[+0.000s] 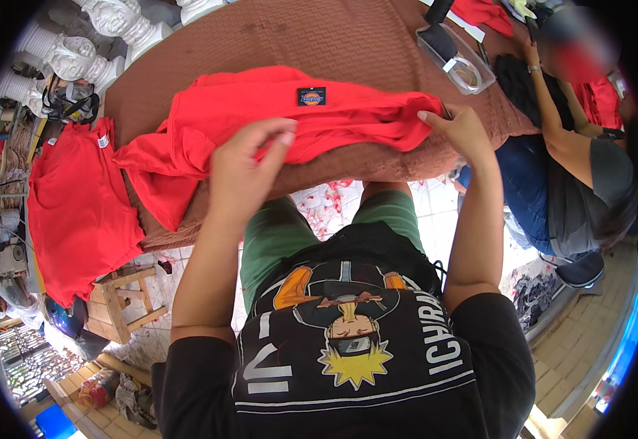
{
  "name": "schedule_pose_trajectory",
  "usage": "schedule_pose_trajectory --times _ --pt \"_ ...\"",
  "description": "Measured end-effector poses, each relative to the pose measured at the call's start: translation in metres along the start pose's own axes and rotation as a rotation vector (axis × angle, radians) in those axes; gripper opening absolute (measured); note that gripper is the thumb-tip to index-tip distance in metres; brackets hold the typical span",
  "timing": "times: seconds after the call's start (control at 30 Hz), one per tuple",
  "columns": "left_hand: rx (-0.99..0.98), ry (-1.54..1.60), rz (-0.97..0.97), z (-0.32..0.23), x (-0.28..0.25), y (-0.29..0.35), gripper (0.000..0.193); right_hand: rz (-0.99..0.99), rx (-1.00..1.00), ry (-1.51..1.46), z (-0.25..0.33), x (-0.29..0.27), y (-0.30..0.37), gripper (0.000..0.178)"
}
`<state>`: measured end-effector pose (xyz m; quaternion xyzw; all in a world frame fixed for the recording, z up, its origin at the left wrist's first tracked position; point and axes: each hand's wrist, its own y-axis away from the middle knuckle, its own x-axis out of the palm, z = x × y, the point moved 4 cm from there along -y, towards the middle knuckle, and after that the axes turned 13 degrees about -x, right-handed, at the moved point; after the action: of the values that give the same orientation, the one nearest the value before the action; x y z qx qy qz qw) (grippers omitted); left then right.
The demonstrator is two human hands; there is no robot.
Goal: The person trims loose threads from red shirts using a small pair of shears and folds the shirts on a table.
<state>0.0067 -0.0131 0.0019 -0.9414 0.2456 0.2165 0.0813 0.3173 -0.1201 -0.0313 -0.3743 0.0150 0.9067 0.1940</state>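
Observation:
A red garment [224, 110] with a small dark sewn-on label [311, 96] lies bunched across a brown-covered table [319, 36] in front of me. My left hand [246, 167] is over its near edge, with thumb and forefinger brought together at the tips; anything between them is too small to make out. At the garment's right end, my right hand [464, 132] grips the cloth, thumb on top. A thin dark thing shows by its fingers, its kind unclear.
Another red garment [81, 212] hangs over the table's left side, above a wooden stool [129, 300]. White busts [77, 58] stand at the far left. A clear plastic box [469, 69] sits at the far right. Beside it, a co-worker's arm [560, 139] reaches over dark cloth.

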Motion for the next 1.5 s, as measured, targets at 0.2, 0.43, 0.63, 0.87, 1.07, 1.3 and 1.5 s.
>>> schedule_pose_trajectory --times 0.2,0.43,0.63,0.87,1.07,1.3,1.5 --pt "0.253 -0.332 -0.155 -0.005 0.025 -0.025 0.033 -0.098 -0.169 -1.151 0.036 0.000 0.006 0.014" --pt "0.312 -0.556 -0.323 0.005 0.000 -0.039 0.029 -0.232 -0.056 -1.253 0.025 -0.011 0.011 0.019" --pt "0.241 -0.272 -0.317 -0.003 -0.011 -0.034 0.018 -0.242 -0.046 -1.306 0.015 -0.002 0.003 0.015" --pt "0.171 -0.171 -0.006 0.000 0.028 -0.016 0.013 -0.209 -0.068 -1.272 0.023 -0.002 0.003 0.015" --pt "-0.042 0.351 0.361 -0.019 0.060 -0.001 0.023 -0.090 -0.089 -1.153 0.053 0.002 0.014 0.017" --pt "-0.054 0.714 0.343 -0.032 0.078 -0.002 0.036 0.125 -0.201 -1.009 0.082 0.008 0.020 0.022" --pt "-0.062 0.624 0.195 -0.020 0.067 -0.008 0.037 0.108 -0.097 -0.949 0.073 0.018 0.019 0.021"
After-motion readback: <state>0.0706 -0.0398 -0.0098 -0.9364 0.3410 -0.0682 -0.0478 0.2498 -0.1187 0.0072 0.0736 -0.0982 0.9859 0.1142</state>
